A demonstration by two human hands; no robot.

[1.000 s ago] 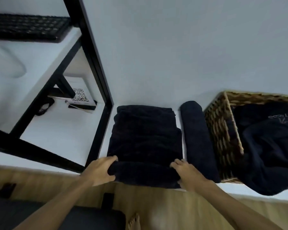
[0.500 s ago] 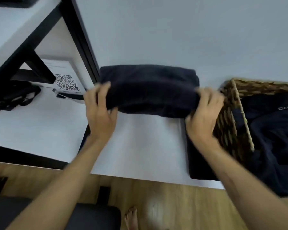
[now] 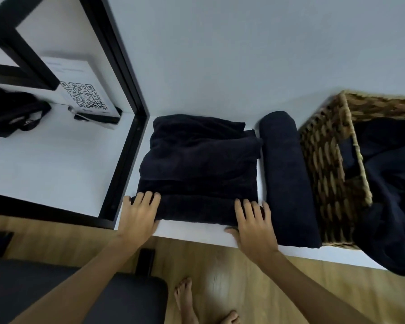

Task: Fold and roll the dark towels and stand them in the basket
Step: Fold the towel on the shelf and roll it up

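A folded dark towel (image 3: 197, 160) lies flat on the white table (image 3: 56, 164), its near edge turned up into a thick fold. My left hand (image 3: 139, 216) grips the left end of that fold and my right hand (image 3: 253, 223) the right end, fingers on top, thumbs at the table's front edge. A rolled dark towel (image 3: 288, 178) lies on its side just right of the folded one, against the wicker basket (image 3: 325, 164). Loose dark cloth (image 3: 393, 195) fills the basket and spills over its near side.
A black metal frame (image 3: 122, 164) runs along the towel's left side. Behind it stand a QR-code card (image 3: 84, 94) and a black strapped item (image 3: 12, 113). Below the table edge are a dark seat (image 3: 103, 300), bare feet (image 3: 187, 298) and wood floor.
Half a second ago both hands held the towel bunched into a roll farther up the table. Now it lies spread flat again and both hands are back at its near edge.
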